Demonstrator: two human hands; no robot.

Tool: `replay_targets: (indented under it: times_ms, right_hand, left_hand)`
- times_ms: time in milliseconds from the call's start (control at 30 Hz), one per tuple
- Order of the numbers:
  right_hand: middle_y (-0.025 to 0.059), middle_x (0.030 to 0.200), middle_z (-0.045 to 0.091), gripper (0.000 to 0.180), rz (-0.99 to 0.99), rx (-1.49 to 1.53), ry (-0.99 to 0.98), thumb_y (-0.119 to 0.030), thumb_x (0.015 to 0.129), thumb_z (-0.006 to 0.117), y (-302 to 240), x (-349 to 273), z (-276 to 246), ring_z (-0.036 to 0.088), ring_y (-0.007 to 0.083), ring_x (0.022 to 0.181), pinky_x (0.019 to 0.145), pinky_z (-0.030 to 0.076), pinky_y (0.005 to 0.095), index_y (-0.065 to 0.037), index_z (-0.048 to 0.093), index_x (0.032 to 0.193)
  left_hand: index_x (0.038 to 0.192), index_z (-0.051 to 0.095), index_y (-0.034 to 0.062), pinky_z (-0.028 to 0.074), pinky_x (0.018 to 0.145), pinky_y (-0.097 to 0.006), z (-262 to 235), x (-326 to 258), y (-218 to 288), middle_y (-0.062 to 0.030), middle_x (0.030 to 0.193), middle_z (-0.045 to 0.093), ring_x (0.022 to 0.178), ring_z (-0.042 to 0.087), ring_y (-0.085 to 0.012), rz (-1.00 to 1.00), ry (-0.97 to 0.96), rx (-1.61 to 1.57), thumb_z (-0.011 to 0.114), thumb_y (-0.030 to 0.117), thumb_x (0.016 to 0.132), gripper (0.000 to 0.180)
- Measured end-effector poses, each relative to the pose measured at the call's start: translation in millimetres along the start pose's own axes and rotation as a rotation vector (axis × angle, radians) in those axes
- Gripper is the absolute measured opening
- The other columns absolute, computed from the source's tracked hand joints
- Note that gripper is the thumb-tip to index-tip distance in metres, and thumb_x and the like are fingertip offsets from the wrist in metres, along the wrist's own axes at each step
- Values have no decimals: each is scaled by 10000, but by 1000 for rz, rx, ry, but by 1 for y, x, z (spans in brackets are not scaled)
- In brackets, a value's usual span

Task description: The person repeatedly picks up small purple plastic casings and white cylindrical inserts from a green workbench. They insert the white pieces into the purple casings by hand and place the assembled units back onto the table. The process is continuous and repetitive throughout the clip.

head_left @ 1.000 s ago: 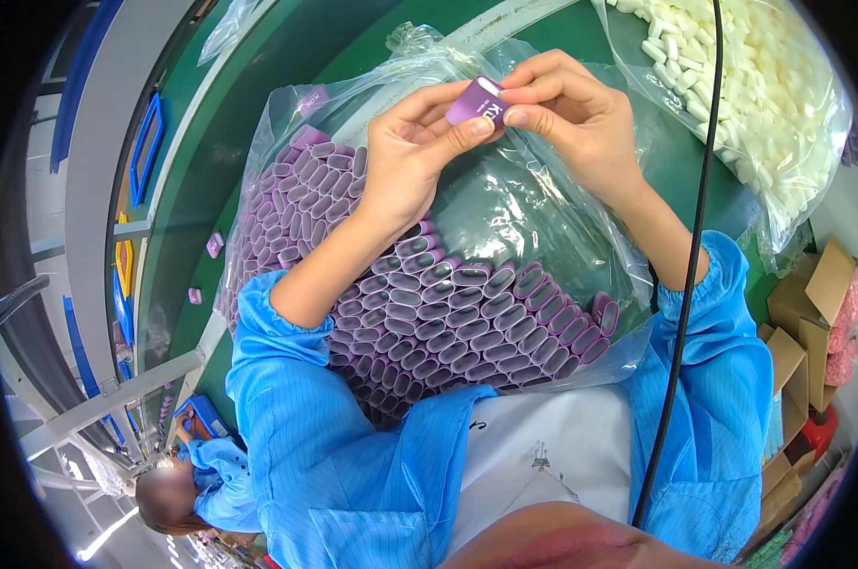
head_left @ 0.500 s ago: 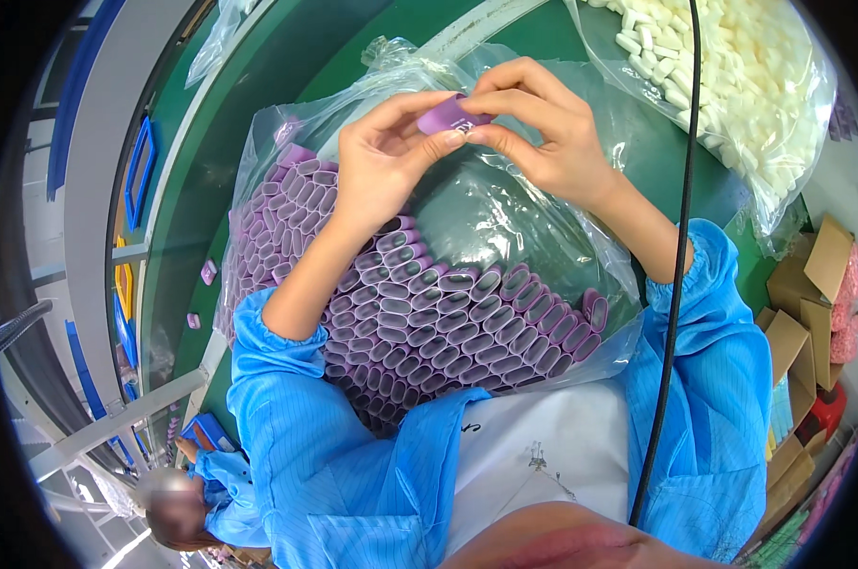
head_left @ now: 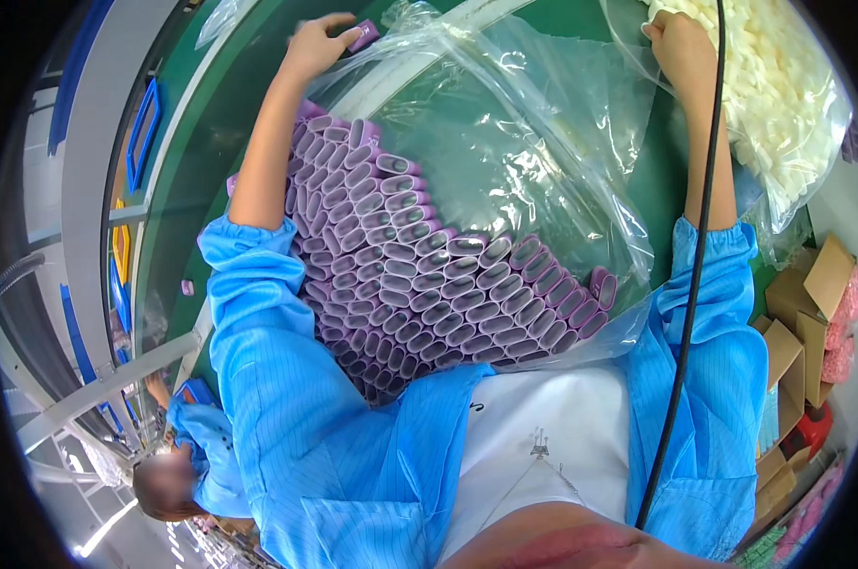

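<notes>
Upper left, our left hand (head_left: 317,47) is part-open, its thumb at a purple oval sleeve (head_left: 364,36); grip unclear. Upper right, our right hand (head_left: 683,43) curls beside cream-white blocks (head_left: 784,119), its hold hidden. Much seems left: hollow sleeves (head_left: 405,267) crowd the clear plastic bag (head_left: 552,175), centre.

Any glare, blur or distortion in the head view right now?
Head view: bright glare on the clear plastic bag; head view: left hand slightly smeared at the fingers; head view: pale pieces look soft; head view: fisheye bending toward the dark rim.
</notes>
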State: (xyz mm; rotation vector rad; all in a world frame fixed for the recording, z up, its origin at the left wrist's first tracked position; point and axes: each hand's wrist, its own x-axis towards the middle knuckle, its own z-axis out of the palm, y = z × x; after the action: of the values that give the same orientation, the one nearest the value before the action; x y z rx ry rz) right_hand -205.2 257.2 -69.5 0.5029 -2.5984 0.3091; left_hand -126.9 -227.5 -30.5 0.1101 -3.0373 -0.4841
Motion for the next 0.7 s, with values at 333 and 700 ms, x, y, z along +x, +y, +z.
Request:
replay_targets:
  times_ms: [333,700]
  right_hand:
    - [231,842,624,115,9,16,65,-21,775,595,-44,-16,-20,593,398,822,764,492,458,40,637,863]
    - [131,936,660,136,-24,1006,131,-39,852,668,-128,-26,-66,629,251,870,775,505,354,21,661,974]
  left_hand:
    - [1090,690,61,464,911,-401,-58,-134,138,-127,1068,650,1056,575,-318,572,-599,40,746,101,767,331]
    - [1100,694,9,536,846,-311,-58,-129,135,-102,1026,702,937,681,-197,350,-402,-368,705,34,846,256]
